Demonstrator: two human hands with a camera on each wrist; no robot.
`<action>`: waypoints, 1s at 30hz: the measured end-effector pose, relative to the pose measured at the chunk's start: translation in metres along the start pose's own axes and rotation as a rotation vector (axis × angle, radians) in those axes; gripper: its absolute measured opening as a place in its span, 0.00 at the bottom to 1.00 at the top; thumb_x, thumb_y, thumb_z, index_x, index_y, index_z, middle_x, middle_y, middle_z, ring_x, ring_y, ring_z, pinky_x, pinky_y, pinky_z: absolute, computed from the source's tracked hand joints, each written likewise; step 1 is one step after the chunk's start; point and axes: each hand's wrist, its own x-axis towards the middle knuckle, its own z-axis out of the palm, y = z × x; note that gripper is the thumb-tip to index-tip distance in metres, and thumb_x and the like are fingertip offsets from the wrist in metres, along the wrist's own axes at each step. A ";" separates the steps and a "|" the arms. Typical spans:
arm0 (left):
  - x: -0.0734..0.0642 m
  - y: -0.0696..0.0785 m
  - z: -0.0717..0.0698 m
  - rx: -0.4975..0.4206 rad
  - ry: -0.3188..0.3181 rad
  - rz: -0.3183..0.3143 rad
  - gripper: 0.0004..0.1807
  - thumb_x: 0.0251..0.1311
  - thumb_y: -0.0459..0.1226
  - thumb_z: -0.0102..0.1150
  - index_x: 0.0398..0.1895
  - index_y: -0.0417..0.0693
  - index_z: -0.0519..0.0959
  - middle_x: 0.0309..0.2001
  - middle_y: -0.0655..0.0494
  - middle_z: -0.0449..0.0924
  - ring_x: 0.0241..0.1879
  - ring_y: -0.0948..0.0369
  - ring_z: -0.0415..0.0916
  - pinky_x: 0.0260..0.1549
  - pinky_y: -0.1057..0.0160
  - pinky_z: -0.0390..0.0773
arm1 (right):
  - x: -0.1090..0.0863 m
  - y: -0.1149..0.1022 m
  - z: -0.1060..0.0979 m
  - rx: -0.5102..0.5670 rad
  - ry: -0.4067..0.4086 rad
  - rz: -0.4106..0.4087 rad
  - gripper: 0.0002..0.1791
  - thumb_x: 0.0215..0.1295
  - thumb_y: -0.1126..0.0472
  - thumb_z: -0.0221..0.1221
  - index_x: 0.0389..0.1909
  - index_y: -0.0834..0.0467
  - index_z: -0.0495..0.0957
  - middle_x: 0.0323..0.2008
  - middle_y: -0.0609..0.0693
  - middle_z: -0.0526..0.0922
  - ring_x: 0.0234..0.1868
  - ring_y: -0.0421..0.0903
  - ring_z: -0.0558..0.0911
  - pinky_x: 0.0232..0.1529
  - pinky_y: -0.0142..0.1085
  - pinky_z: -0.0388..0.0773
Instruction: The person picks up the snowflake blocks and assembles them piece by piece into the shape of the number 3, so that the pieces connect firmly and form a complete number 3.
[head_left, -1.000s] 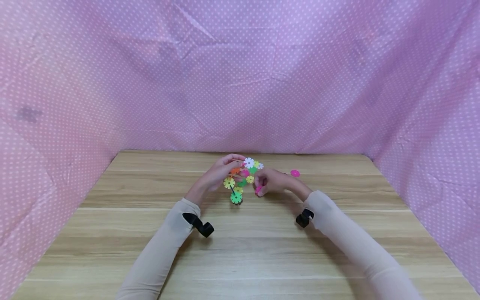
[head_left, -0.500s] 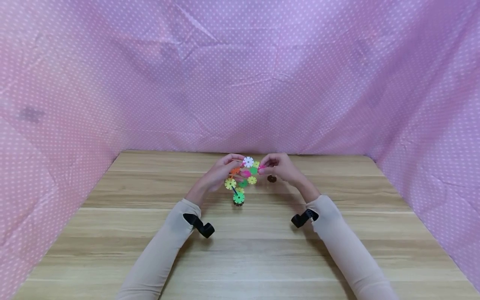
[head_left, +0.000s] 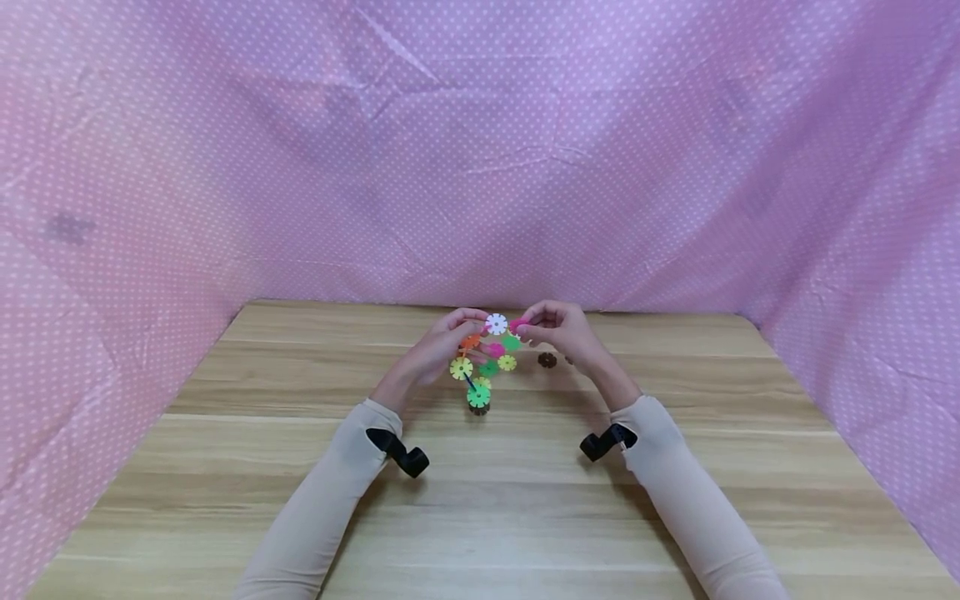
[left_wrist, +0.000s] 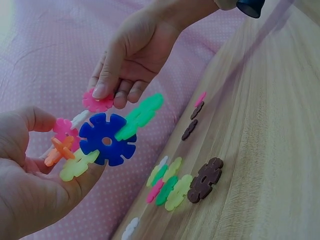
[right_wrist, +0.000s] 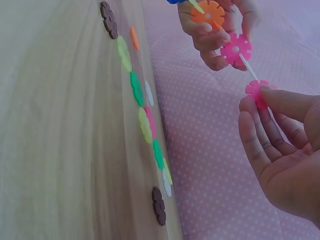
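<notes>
Gripping a chain of slotted, flower-shaped plastic discs (left_wrist: pixel 97 137), my left hand (head_left: pixel 442 346) has its fingers curled in around the far left part, above the table. The chain shows pink, orange, yellow, blue, green and white. My right hand (head_left: pixel 564 335), to the right, pinches a small pink plastic flower disc (right_wrist: pixel 256 95) between thumb and fingers, its rim meeting the edge of the chain's white plastic disc (head_left: pixel 497 324); I cannot tell whether they are slotted together.

Beneath, a light wood-grain tabletop (head_left: pixel 480 508) bears a cluster of loose yellow, green, pink and white plastic discs (left_wrist: pixel 171 185), with a dark brown plastic disc (left_wrist: pixel 205 180) at its near end. Another brown plastic disc (head_left: pixel 547 360) lies to the right. Pink cloth with white polka dots (head_left: pixel 480 167) hangs at the far, left and right sides. Beige sleeves (head_left: pixel 318 508) cover my arms, with black mounts (head_left: pixel 397 450) at the wrists.
</notes>
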 end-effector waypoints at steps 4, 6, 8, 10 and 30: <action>-0.001 0.000 -0.001 0.007 0.012 0.011 0.20 0.78 0.39 0.43 0.67 0.41 0.66 0.59 0.38 0.70 0.45 0.51 0.83 0.44 0.60 0.87 | 0.000 0.000 0.005 0.038 -0.002 -0.005 0.10 0.66 0.70 0.65 0.43 0.71 0.78 0.34 0.48 0.88 0.34 0.41 0.87 0.43 0.41 0.88; -0.001 0.000 -0.001 0.013 0.017 0.017 0.20 0.78 0.39 0.43 0.67 0.41 0.66 0.55 0.44 0.72 0.44 0.52 0.83 0.44 0.60 0.87 | 0.000 0.000 0.007 0.048 0.002 -0.009 0.09 0.65 0.70 0.65 0.42 0.71 0.78 0.33 0.47 0.88 0.33 0.41 0.88 0.42 0.40 0.88; -0.002 0.001 -0.002 0.016 0.017 0.019 0.20 0.78 0.39 0.43 0.67 0.42 0.66 0.54 0.48 0.72 0.44 0.53 0.82 0.44 0.59 0.87 | 0.000 0.000 0.008 0.057 0.010 -0.011 0.09 0.65 0.71 0.66 0.41 0.71 0.78 0.32 0.47 0.88 0.33 0.41 0.88 0.41 0.37 0.88; -0.002 0.001 -0.002 0.019 0.016 0.017 0.20 0.79 0.40 0.43 0.67 0.42 0.66 0.53 0.49 0.73 0.43 0.54 0.82 0.46 0.57 0.87 | 0.000 0.000 0.008 0.068 0.018 -0.015 0.08 0.65 0.72 0.65 0.40 0.72 0.77 0.31 0.47 0.88 0.33 0.43 0.88 0.41 0.36 0.88; 0.001 -0.004 0.001 -0.041 0.008 0.011 0.16 0.77 0.37 0.48 0.62 0.42 0.70 0.54 0.39 0.71 0.40 0.55 0.81 0.36 0.65 0.85 | 0.000 0.005 0.013 0.052 0.023 -0.060 0.09 0.62 0.73 0.66 0.38 0.74 0.77 0.36 0.53 0.89 0.37 0.40 0.89 0.49 0.48 0.87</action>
